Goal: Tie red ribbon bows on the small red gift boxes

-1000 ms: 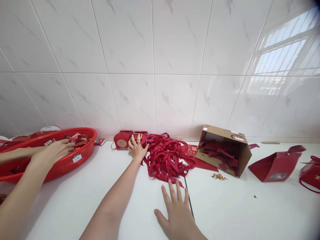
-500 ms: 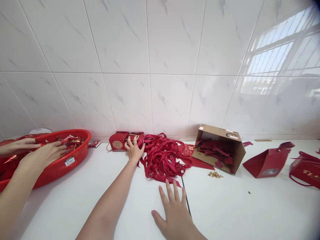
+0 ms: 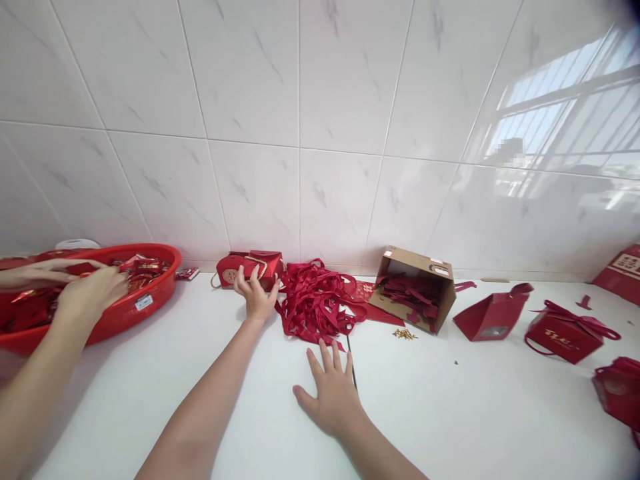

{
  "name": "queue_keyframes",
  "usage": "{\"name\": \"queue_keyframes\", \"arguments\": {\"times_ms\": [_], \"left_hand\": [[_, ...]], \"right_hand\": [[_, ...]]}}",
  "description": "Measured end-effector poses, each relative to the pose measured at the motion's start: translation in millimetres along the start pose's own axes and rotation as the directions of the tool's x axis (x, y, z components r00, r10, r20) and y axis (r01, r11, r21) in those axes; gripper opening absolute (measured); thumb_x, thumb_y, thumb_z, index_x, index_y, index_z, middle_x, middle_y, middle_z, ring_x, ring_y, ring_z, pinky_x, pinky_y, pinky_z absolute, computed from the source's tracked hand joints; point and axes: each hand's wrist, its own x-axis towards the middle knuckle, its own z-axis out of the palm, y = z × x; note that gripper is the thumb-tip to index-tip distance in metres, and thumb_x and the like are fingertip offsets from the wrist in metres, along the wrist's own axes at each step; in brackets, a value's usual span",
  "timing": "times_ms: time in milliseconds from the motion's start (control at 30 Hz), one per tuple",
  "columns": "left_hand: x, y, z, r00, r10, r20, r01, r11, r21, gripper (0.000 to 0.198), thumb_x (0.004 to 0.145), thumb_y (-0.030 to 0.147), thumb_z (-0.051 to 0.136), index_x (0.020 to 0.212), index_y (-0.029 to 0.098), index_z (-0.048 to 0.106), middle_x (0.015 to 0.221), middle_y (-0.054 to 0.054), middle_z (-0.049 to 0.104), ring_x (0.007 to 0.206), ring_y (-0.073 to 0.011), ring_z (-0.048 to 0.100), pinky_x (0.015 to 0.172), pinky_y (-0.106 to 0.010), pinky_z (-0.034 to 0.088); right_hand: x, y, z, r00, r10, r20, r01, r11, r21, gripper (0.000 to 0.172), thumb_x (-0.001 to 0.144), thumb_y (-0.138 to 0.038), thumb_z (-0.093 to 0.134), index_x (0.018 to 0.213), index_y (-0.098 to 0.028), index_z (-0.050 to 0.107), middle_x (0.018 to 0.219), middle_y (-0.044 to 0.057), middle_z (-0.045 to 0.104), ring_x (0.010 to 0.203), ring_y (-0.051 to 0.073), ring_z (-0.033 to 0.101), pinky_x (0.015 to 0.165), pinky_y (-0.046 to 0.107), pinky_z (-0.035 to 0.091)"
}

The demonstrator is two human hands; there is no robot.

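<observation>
**Hands at the ribbon pile**

Nearest us, our right hand (image 3: 331, 390) lies flat on the white counter (image 3: 450, 413), fingers spread and holding nothing, just in front of the pile of red ribbons (image 3: 315, 303). Our left hand (image 3: 256, 295) reaches to the left of that pile, fingers open and resting against a small red gift box (image 3: 249, 268) by the wall; we cannot tell whether it grips it. Right of the ribbons a cardboard box (image 3: 415, 287) lies on its side with red pieces inside. Well left of the ribbons, another person's hands (image 3: 90, 293) dig in a red plastic basin (image 3: 150, 293).
</observation>
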Motion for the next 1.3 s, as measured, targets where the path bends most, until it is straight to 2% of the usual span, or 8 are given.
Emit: {"name": "queue_keyframes", "arguments": {"times_ms": [100,233,467,600,767,933,1133,1300], "left_hand": [[-17.3,16.0,-33.5,0.999,-0.033,-0.035,0.032,0.999,-0.011,0.074,0.073,0.037,0.065,0.131,0.015,0.024,0.141,-0.021,0.013,0.132,-0.0342,0.013,0.107,-0.053,0.014],[-43.2,39.5,-80.7,0.987,-0.160,-0.032,0.162,0.985,0.052,0.076,0.072,0.038,0.064,0.130,0.016,0.019,0.138,-0.020,0.018,0.132,-0.0332,0.018,0.107,-0.051,0.019],[-91.4,75.8,-160.0,0.960,-0.275,-0.055,0.279,0.957,0.084,0.074,0.074,0.040,0.062,0.130,0.020,0.019,0.139,-0.017,0.020,0.131,-0.0329,0.020,0.106,-0.051,0.024],[-110.0,83.4,-188.6,0.955,-0.290,-0.060,0.295,0.951,0.088,0.074,0.073,0.039,0.063,0.130,0.019,0.020,0.138,-0.017,0.023,0.130,-0.0341,0.022,0.105,-0.054,0.024],[-130.6,93.7,-209.7,0.980,-0.168,0.105,0.161,0.984,0.076,0.071,0.070,0.037,0.064,0.127,0.014,0.030,0.134,-0.020,0.029,0.125,-0.0367,0.028,0.100,-0.054,0.032],[-152.5,101.0,-235.5,0.958,-0.006,0.287,0.010,1.000,-0.016,0.069,0.069,0.032,0.064,0.128,0.017,0.030,0.135,-0.019,0.029,0.125,-0.0354,0.030,0.099,-0.053,0.032],[-173.4,111.7,-271.7,0.938,0.061,0.340,-0.036,0.996,-0.080,0.071,0.074,0.036,0.061,0.133,0.020,0.025,0.140,-0.019,0.025,0.128,-0.0346,0.029,0.102,-0.054,0.028],[-186.5,128.6,-291.1,0.912,0.174,0.370,-0.129,0.981,-0.143,0.071,0.074,0.037,0.060,0.134,0.016,0.028,0.139,-0.020,0.027,0.127,-0.0341,0.031,0.102,-0.051,0.029]], "right_hand": [[-1.0,-0.6,-0.6,1.000,0.004,0.003,-0.003,1.000,-0.029,0.074,0.082,-0.070,0.020,0.144,-0.029,0.019,0.153,0.003,0.004,0.139,0.033,-0.002,0.107,0.059,-0.003],[-3.8,-4.6,-5.0,1.000,0.016,0.001,-0.016,0.999,-0.042,0.072,0.084,-0.067,0.024,0.143,-0.026,0.025,0.153,0.006,0.012,0.139,0.033,0.002,0.107,0.058,0.001],[-26.0,-15.9,-14.4,0.980,0.032,-0.198,-0.037,0.999,-0.024,0.056,0.092,-0.047,0.027,0.144,-0.030,0.015,0.151,0.008,0.017,0.133,0.022,0.029,0.108,0.048,0.005],[-46.2,-14.9,-9.5,0.975,0.075,-0.211,-0.081,0.996,-0.022,0.056,0.093,-0.042,0.026,0.144,-0.025,0.016,0.147,0.012,0.026,0.135,0.021,0.023,0.105,0.046,0.013],[-71.3,-16.6,-6.0,0.973,0.103,-0.208,-0.124,0.988,-0.089,0.051,0.092,-0.036,0.030,0.140,-0.021,0.029,0.142,0.014,0.033,0.129,0.023,0.033,0.103,0.043,0.017],[-93.4,-21.6,-7.3,0.977,0.118,-0.179,-0.141,0.983,-0.116,0.043,0.092,-0.034,0.029,0.130,-0.025,0.047,0.139,0.011,0.040,0.127,0.023,0.033,0.101,0.045,0.018],[-124.9,-27.7,-5.9,0.971,0.122,-0.206,-0.153,0.977,-0.146,0.048,0.090,-0.035,0.034,0.137,-0.027,0.036,0.151,0.013,0.014,0.127,0.026,0.035,0.100,0.045,0.019],[-148.3,-32.2,-6.3,0.960,0.122,-0.251,-0.154,0.982,-0.110,0.054,0.090,-0.022,0.033,0.143,-0.020,0.024,0.145,0.018,0.025,0.127,0.027,0.034,0.099,0.043,0.022]]}}
